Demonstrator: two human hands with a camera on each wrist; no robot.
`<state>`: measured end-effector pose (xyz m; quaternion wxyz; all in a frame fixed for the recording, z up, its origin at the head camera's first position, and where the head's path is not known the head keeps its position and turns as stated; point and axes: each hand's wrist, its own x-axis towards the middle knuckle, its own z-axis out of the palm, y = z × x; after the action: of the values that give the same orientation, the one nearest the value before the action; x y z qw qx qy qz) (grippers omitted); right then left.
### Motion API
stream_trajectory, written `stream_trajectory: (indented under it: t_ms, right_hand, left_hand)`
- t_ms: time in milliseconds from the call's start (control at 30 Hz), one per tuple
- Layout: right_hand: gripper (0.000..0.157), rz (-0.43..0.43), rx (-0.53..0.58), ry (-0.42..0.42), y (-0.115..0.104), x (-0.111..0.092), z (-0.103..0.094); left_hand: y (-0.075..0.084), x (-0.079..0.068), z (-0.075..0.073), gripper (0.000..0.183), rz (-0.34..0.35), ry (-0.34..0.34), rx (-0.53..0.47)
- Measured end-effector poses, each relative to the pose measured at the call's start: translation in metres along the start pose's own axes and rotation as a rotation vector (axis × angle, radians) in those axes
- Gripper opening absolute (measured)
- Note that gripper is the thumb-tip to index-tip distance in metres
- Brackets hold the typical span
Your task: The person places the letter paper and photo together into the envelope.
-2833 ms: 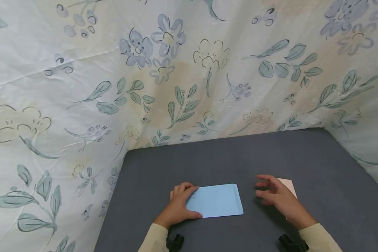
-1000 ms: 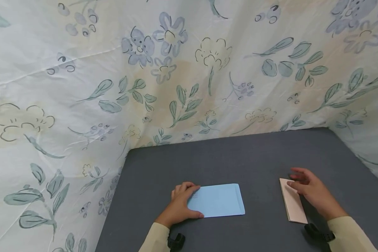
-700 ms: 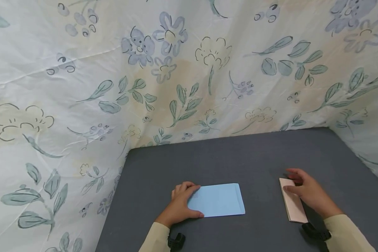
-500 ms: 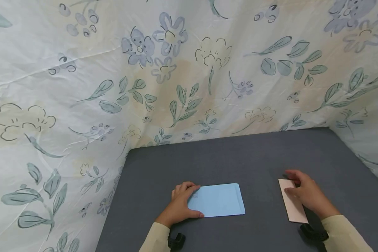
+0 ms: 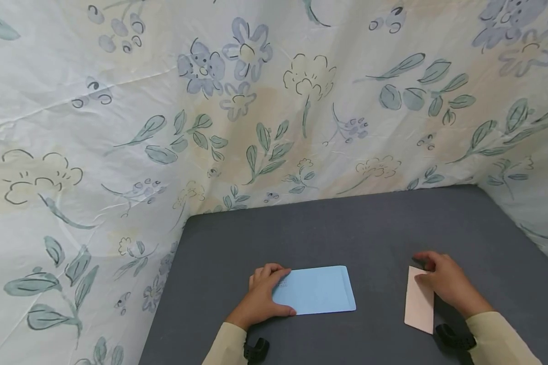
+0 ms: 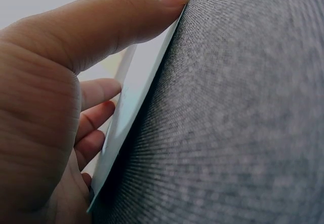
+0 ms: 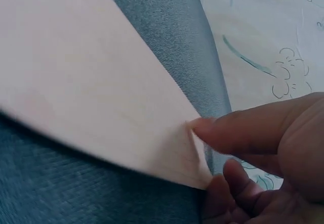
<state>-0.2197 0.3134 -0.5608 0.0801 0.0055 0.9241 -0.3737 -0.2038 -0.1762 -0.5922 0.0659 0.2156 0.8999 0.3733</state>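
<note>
Here, left hand (image 5: 261, 298) gripping blue envelope (image 5: 318, 290), right hand (image 5: 450, 282) pinching pink card (image 5: 419, 308).

The head view looks forward and down, the grey tabletop (image 5: 329, 233) at lower centre. Up close, the left wrist view looks along the blue envelope (image 5: 317, 291), the right across the pink card (image 5: 418, 305); head shows both.

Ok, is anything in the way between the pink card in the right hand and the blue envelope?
Nothing visible: only grey tabletop shows between the pink card in the right hand and the blue envelope. The left hand holds the envelope's end farther from the card, out of that path.
</note>
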Motion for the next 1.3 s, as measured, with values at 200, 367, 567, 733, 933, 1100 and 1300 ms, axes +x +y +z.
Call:
stream_trajectory:
  t_ms: [200,367,567,733,933,1100,1300]
  right_hand:
    - [0.056,0.024,-0.004,-0.044,0.0,0.0,-0.004]
    - [0.057,0.042,0.002,-0.075,-0.004,-0.002,-0.006]
    - [0.053,-0.022,-0.081,-0.082,-0.015,-0.008,0.0]
    - [0.048,0.008,-0.112,-0.08,-0.022,-0.011,0.003]
    - [0.045,0.037,-0.105,-0.086,-0.021,-0.012,0.004]
    - [0.039,0.041,-0.07,-0.064,-0.019,-0.012,0.005]
    - [0.033,0.018,-0.003,-0.11,-0.018,-0.014,0.002]
  left_hand:
    - [0.001,0.0,0.0,0.099,0.002,0.002,0.009]
    - [0.001,0.001,-0.001,0.099,-0.001,-0.002,0.004]
    - [-0.001,0.002,-0.001,0.099,0.0,-0.003,0.011]
    - [-0.002,0.002,-0.001,0.099,0.0,-0.009,0.006]
    - [0.0,0.001,-0.001,0.099,-0.007,-0.013,-0.001]
    - [0.001,0.001,-0.002,0.099,-0.01,-0.009,0.0]
    - [0.002,0.001,-0.003,0.099,-0.009,-0.011,-0.003]
